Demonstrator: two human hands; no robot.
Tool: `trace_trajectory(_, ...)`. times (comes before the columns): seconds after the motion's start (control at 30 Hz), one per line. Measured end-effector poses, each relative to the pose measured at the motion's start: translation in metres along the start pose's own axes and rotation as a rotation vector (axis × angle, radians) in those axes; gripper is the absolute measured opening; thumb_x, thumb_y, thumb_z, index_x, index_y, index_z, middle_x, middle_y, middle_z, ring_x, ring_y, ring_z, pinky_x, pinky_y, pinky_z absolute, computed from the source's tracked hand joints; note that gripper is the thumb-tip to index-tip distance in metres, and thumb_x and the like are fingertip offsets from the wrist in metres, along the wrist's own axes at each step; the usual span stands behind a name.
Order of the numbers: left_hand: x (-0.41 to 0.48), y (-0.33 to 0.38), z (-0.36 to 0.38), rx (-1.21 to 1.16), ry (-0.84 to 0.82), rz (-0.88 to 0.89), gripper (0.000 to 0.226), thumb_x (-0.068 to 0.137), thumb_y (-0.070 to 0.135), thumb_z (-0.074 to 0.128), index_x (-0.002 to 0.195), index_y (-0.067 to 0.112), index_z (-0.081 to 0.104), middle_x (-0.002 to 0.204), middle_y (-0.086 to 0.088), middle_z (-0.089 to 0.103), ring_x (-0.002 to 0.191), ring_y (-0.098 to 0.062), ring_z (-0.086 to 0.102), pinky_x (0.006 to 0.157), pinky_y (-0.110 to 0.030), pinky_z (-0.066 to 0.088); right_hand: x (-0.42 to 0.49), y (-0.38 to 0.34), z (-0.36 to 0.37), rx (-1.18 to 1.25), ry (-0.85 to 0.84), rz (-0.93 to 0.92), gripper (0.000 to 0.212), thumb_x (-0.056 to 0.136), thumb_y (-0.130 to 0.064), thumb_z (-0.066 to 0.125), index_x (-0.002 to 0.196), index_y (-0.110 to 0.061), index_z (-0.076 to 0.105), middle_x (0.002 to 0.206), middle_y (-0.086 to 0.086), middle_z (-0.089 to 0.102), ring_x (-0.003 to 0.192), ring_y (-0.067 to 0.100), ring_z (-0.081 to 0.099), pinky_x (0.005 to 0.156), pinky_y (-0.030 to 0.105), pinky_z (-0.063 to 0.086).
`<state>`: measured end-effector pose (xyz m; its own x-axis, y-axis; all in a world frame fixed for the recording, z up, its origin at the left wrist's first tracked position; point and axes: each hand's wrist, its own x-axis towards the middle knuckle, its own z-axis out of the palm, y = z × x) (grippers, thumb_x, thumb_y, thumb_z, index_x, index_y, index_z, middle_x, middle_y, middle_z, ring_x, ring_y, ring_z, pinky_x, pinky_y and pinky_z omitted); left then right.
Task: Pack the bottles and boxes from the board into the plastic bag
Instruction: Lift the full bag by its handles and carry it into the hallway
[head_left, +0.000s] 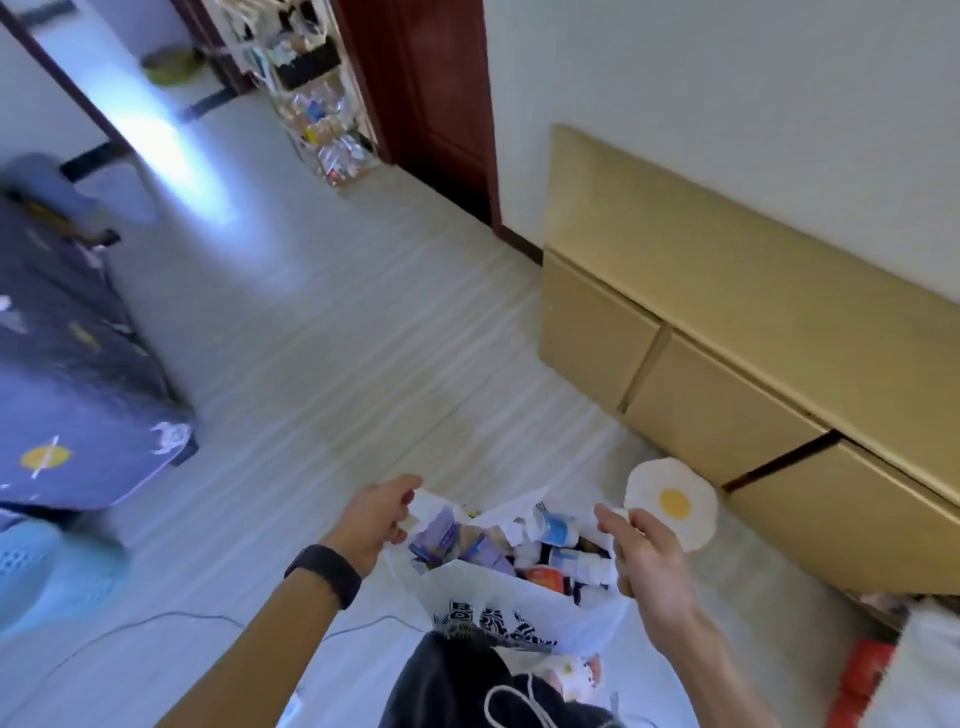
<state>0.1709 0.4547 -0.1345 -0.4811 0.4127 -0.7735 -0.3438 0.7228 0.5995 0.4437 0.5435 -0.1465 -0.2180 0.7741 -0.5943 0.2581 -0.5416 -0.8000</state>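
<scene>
Far left is a dark-blue printed bed cover (78, 364), not involved. My left hand (382, 519), with a black band on the wrist (324, 574), pinches the left rim of the white plastic bag with black print (519, 592). The bag is straight ahead and below me, mouth up, and the mouth's long axis runs left-right between my hands.

Inside it, purple cardboard boxes (447, 538) are on the left. White plastic bottles with blue labels (561, 527) lie on their sides on the right.

My right hand (647, 564) is just beside the right rim, fingers loose and partly straight, nothing visibly gripped. Past it are a fried-egg-shaped white-and-yellow mat (670, 501) and tan cardboard panels (727, 338) along the wall.

Packing looks near done, and I see no loose items. The right rim is slack and my right hand is nearest to it, so I'd take it there. If it sags, bottles could roll out.
</scene>
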Motion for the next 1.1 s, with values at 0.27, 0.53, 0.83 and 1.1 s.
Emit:
trace_trajectory(0.27,0.018,-0.01,-0.123,-0.199,0.027,0.023,0.026,0.094,0.028,0.061,0.078,0.01,0.052,0.059,-0.001,0.029,0.048,-0.015,0.024,0.051,-0.029,0.028,0.016,-0.066,0.131,-0.211,-0.149,-0.133,0.04,0.084,-0.045,0.07,0.081,-0.011,0.049,0.072,0.01,0.026,0.059,0.018,0.024,0.061,0.037,0.024)
trace_trajectory(0.53,0.071,0.031,-0.24,-0.228,-0.011,0.11,0.033,0.093,0.028,0.061,0.07,0.013,0.043,0.055,0.001,0.027,0.045,-0.015,0.024,0.049,-0.027,0.026,0.032,-0.117,0.263,-0.24,-0.047,-0.171,0.037,0.09,-0.029,0.067,0.091,0.008,0.061,0.06,-0.005,0.038,0.058,0.017,0.033,0.053,0.031,0.027)
trace_trajectory(0.83,0.136,0.156,-0.328,-0.194,-0.016,0.222,0.037,0.092,0.028,0.062,0.064,0.015,0.042,0.044,0.007,0.026,0.041,-0.015,0.025,0.05,-0.027,0.026,0.087,-0.183,0.371,-0.127,-0.007,-0.211,0.027,0.09,-0.02,0.065,0.086,0.006,0.061,0.064,0.004,0.027,0.056,0.018,0.024,0.051,0.031,0.022)
trace_trajectory(1.1,0.217,0.281,-0.389,-0.169,0.022,0.146,0.03,0.094,0.029,0.06,0.071,0.015,0.046,0.043,0.007,0.029,0.034,-0.01,0.019,0.034,-0.018,0.024,0.201,-0.274,0.474,-0.109,-0.143,-0.252,0.035,0.087,-0.034,0.069,0.086,0.001,0.062,0.064,-0.001,0.036,0.057,0.016,0.03,0.052,0.032,0.028)
